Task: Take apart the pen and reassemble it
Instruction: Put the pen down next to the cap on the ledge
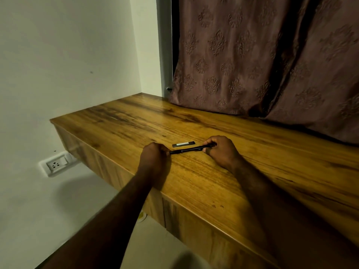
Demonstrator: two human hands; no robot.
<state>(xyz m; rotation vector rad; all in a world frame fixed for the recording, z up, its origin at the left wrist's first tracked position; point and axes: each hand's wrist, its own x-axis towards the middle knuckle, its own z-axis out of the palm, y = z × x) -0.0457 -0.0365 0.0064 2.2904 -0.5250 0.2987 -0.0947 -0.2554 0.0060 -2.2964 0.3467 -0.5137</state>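
A black pen (191, 149) is held just above the wooden table (252, 171), stretched between the two hands and slightly tilted, its right end higher than its left. The left end of the pen is pinched by the fingers of the left hand (153, 154), which is curled closed around it with the knuckles turned toward the camera. The right end is gripped by the right hand (221, 150), whose fingers are folded over the barrel while the thumb is pressed against it from the near side. Whether the pen is touching the table cannot be told; a thin shadow is seen beneath it.

Just behind the pen, flat on the table, a small dark rectangular piece (183, 144) with a pale strip along its middle is seen; what it is cannot be told. It is touched by neither hand.

Both forearms are extended over the front edge of the table. A brown patterned curtain (262, 55) is hung behind the table at the right, with its lower edge resting on the tabletop. A white wall socket (56, 164) is mounted on the wall at the left, below the level of the tabletop.
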